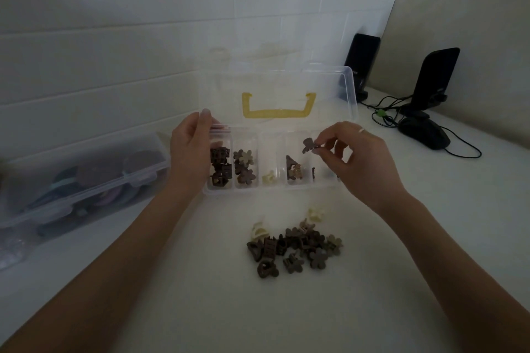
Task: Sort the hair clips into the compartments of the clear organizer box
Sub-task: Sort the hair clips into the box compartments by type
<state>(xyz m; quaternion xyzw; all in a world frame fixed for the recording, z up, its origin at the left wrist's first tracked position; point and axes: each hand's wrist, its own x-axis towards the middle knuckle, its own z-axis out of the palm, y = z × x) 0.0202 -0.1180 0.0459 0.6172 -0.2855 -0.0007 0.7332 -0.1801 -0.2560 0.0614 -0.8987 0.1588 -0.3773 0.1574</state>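
The clear organizer box lies open on the white table, its lid with a yellow handle standing up behind. Its compartments hold brown square clips, flower clips, a cream clip and brown triangle clips. My left hand grips the box's left end. My right hand pinches a small brown clip above the right-hand compartments. A pile of loose brown and cream clips lies on the table in front of the box.
A second clear box full of dark round items sits at the left, closed. Two black speakers and a black mouse with trailing cables stand at the back right. A tiled wall is close behind.
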